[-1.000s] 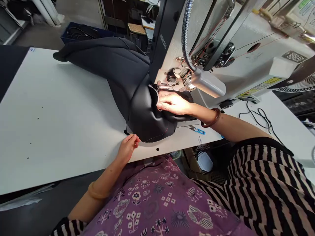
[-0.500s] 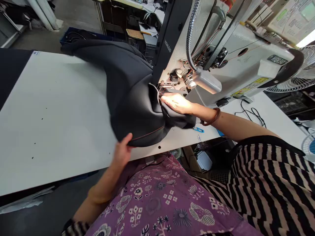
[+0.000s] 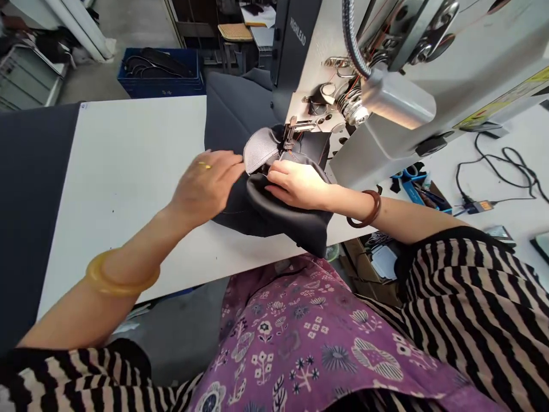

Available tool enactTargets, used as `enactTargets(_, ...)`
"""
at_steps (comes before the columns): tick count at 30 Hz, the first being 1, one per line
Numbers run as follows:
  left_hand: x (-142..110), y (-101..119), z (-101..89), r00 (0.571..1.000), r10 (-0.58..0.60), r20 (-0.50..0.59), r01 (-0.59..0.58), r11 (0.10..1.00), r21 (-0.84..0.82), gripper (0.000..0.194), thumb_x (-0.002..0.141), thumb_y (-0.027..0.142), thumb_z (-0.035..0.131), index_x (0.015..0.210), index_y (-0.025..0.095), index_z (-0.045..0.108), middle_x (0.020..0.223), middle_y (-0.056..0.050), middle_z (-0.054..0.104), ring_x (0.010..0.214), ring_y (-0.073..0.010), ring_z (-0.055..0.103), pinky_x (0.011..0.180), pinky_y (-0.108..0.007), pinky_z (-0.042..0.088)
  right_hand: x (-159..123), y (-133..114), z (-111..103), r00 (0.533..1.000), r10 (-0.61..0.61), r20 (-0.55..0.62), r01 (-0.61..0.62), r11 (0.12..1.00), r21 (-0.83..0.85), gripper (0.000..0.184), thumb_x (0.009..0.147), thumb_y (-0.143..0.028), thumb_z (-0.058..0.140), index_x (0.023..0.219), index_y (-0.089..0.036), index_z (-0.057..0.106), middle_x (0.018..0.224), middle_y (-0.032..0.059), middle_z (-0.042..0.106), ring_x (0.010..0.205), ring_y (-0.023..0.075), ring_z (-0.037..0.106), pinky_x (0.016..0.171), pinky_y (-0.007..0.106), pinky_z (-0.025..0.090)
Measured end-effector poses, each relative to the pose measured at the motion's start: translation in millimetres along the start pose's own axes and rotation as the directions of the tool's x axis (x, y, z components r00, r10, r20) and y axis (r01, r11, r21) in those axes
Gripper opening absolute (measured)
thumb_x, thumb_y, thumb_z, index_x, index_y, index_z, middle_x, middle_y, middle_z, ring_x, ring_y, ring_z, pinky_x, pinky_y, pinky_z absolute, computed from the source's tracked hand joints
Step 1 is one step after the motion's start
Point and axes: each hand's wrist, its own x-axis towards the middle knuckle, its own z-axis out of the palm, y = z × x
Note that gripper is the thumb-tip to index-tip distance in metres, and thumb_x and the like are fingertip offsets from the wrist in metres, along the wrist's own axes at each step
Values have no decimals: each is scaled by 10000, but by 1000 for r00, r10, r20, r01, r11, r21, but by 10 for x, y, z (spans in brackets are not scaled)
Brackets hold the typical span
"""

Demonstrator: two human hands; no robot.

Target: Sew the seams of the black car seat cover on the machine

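Observation:
A black leather-like piece lies bunched under the presser foot of the sewing machine. Part of it is turned up, showing a light grey mesh underside beside the needle area. My right hand is closed on a fold of the piece just in front of the foot, fingers curled and thumb below. From the left, my left hand reaches in with its fingertips closed together at the mesh edge; what lies between them is partly hidden. The machine lamp lights the spot.
The white table runs left to a dark cloth. Beyond its far edge stands a blue crate of dark pieces. At right are a small tool box and a black cable.
My left hand has gone from the piece's near edge up to beside the presser foot. The piece has been gathered rightward and turned so its grey mesh shows. My right hand stays near the foot.

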Motion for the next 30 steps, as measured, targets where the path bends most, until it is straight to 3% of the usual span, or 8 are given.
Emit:
enactTargets(2,236,66,63,919,386,80,-391,919,55,419,911,79,324,1230,141,588,1325,-101,624,1322,-223,495,1171,-467,278,-19,15,6,997,-52,-51,52,999,-8,263,987,-312,390,934,-141,583,918,94,582,876,199,530,758,304,412)
enactTargets(4,427,76,114,847,496,191,-506,863,3,395,839,44,354,1089,160,638,1218,-72,677,1254,-214,557,1169,-479,289,-48,42,-6,993,-85,-83,84,996,-10,268,988,-310,386,929,-141,585,896,89,583,854,197,518,749,309,415)
enactTargets(9,709,61,-125,859,307,410,-323,946,-32,104,728,138,521,648,193,557,629,52,550,860,-172,646,1187,-551,205,-52,89,-78,985,-130,-111,131,991,-2,340,1003,-358,320,844,-172,558,905,98,585,932,230,496,860,389,408)
enactTargets(12,899,73,-408,865,178,468,-230,972,56,223,723,180,595,558,200,446,575,81,387,1009,-204,641,1200,-534,152,-11,117,-114,998,-37,-57,41,997,65,372,1002,-406,284,876,-178,549,913,112,579,916,236,504,868,410,417)
enactTargets(14,1051,85,-493,873,112,475,-159,986,59,224,798,184,521,583,169,459,651,61,463,1195,-224,579,1184,-575,136,-14,176,-126,997,78,-2,-78,995,70,417,995,-476,276,877,-176,541,846,107,556,844,237,500,830,416,426)
enactTargets(18,1242,170,-326,925,121,361,-158,984,76,226,870,186,428,781,78,605,941,-29,653,1326,-271,495,1145,-660,97,-206,418,-127,961,274,27,-275,961,43,436,969,-542,311,802,-187,500,745,80,499,771,227,481,817,421,421)
enactTargets(25,1078,421,26,940,126,316,-121,992,-36,435,960,284,262,922,64,635,963,-64,694,1244,-214,559,1158,-580,213,-547,549,-197,970,238,49,-242,931,272,329,844,-385,479,655,-213,272,605,-5,338,632,145,351,694,337,354)
enactTargets(30,1017,437,35,948,142,285,-145,989,-11,445,984,304,274,975,54,643,1003,-92,679,1223,-242,557,1148,-587,231,-299,460,-306,879,404,254,-465,607,644,232,695,-191,577,697,-208,346,609,-45,371,558,89,334,517,253,282)
